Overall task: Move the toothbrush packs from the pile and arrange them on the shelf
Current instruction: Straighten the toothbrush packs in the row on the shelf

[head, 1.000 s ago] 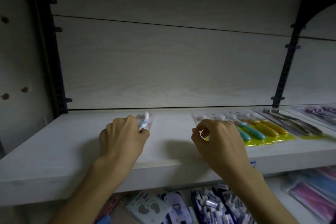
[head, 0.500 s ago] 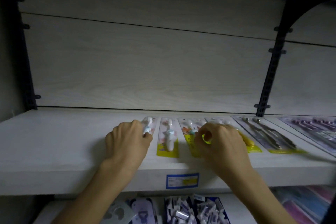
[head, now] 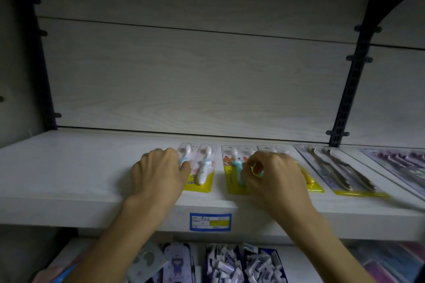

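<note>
Left hand [head: 158, 174] gripping white-brush pack [head: 198, 169], right hand [head: 273, 177] pinching orange pack [head: 236, 170] — both flat on shelf [head: 69, 167]

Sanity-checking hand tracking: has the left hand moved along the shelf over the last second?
Yes. The left hand, gripping a toothbrush pack, has shifted right, away from the left black upright.

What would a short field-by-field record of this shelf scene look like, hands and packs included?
left hand: fingers curled on the leftmost toothbrush pack
right hand: fingers curled on the teal-brush pack
shelf: white, packs lie flat in a row
free pack between hands: flat, untouched
price label: blue, on the shelf's front edge
dark two-brush pack: right of the right hand
</note>
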Motion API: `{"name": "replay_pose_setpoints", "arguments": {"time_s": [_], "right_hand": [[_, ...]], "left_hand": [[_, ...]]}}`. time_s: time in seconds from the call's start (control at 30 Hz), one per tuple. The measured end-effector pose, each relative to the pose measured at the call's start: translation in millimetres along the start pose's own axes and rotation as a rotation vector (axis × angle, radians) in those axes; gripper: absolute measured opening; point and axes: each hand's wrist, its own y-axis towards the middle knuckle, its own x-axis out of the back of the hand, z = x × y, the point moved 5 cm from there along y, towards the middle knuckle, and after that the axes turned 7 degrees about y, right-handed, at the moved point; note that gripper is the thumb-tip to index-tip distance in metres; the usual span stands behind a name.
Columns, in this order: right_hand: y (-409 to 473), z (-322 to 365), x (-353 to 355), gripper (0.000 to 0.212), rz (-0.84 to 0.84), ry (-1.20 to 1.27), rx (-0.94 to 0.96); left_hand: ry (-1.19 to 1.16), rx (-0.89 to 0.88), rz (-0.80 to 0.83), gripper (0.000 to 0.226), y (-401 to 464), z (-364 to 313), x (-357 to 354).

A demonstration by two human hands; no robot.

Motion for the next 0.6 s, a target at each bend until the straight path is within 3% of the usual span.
{"name": "replay_pose_setpoints", "arguments": {"time_s": [0.33, 0.6], "right_hand": [[-9.2, 19.4, 12.1, 0.021, -0.051, 0.001, 0.046], [-24.0, 52.0, 28.2, 0.028, -0.075, -0.015, 0.039]], "left_hand": [[-0.107, -0.058, -0.087, 0.032, -10.6, 7.4, 20.0], [-0.300, -0.272, -0.217, 0.024, -19.9, 18.3, 49.1]]}}
